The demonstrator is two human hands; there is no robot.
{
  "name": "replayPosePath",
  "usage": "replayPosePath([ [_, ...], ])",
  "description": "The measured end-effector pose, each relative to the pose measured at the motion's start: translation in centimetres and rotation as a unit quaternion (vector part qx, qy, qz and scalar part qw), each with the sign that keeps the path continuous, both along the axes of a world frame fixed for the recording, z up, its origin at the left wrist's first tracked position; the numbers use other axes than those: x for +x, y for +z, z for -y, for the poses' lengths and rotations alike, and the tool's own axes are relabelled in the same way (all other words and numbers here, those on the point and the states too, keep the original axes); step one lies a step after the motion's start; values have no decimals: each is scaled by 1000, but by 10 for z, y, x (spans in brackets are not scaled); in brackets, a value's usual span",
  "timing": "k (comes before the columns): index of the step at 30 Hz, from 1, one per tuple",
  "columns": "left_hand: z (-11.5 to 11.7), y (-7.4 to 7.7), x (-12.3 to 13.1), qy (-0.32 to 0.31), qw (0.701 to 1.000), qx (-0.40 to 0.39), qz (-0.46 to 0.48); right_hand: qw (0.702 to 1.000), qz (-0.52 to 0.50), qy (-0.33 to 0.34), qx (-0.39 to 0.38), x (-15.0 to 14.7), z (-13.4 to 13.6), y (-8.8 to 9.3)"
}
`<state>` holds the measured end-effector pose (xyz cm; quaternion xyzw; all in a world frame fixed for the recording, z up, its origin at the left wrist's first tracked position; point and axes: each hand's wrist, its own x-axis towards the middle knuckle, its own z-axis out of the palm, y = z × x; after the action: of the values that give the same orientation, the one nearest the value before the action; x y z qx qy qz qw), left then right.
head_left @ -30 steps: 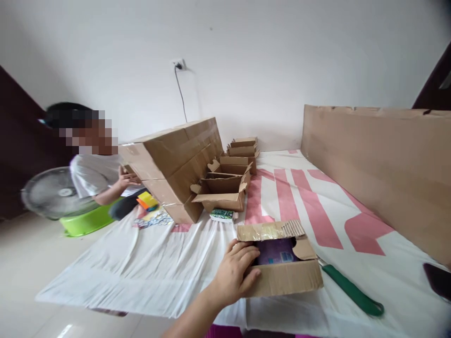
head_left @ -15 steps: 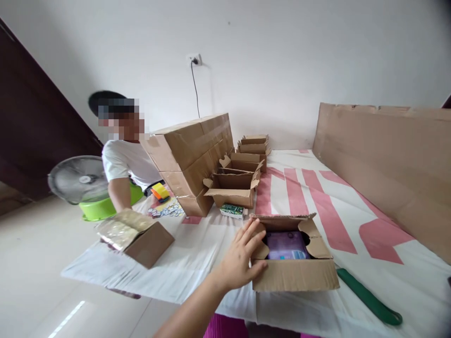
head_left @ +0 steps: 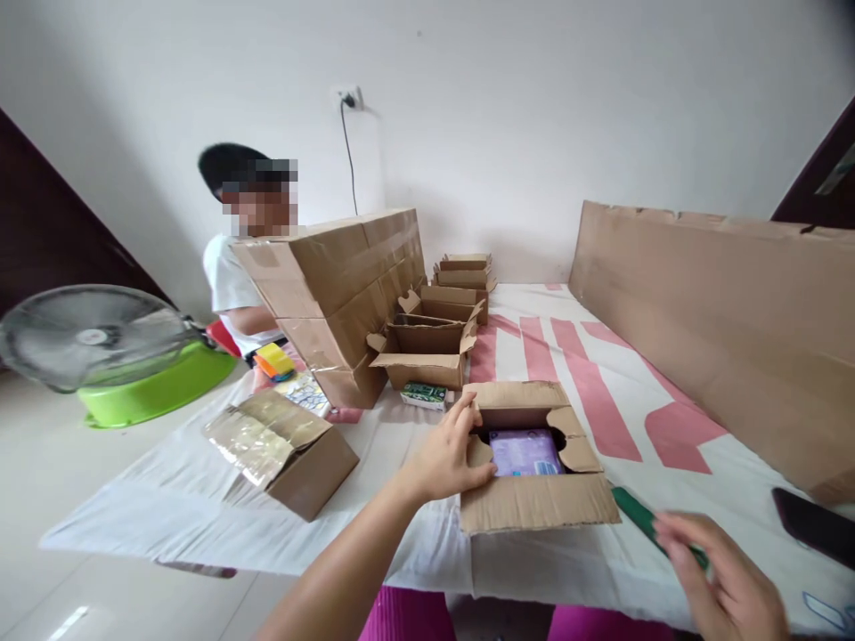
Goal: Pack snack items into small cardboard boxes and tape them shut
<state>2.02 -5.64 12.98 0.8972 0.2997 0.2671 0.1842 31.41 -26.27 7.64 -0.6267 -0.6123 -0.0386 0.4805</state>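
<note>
An open cardboard box stands before me with its flaps up. Inside it lies a purple printed package. My left hand grips the box's left side, fingers over the back corner and thumb at the front. To the right of the box, my right hand has its fingers closed on a long green handle-like tool that lies along the cloth; its exact kind is unclear. A small green-and-white carton sits just behind my left hand.
Several open boxes line a stack of taped boxes. A taped box lies at left, near a tape dispenser. A phone lies at right, below a cardboard panel. A co-worker sits behind the stack, beside a fan.
My right hand has come into view and taken hold of the green tool. The co-worker's arm has drawn back from the taped box. My view has shifted right.
</note>
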Motion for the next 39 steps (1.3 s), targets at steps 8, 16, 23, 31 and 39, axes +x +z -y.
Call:
replayPosePath([
  [8, 12, -19, -14, -16, 977, -99, 190, 915, 108, 280, -268, -96, -99, 80],
  [16, 9, -40, -27, -43, 959, -146, 239, 927, 273, 32, -256, -66, -126, 67],
  [23, 14, -73, -27, -26, 937, -220, 269, 927, 167, 73, -327, -5, -127, 33],
  [31, 9, -99, -17, -80, 942, -252, 207, 905, 280, 140, -289, -30, -141, 59],
  [39, 5, -109, -1, -41, 930, -264, 251, 790, 386, 198, -433, -56, -184, 52],
])
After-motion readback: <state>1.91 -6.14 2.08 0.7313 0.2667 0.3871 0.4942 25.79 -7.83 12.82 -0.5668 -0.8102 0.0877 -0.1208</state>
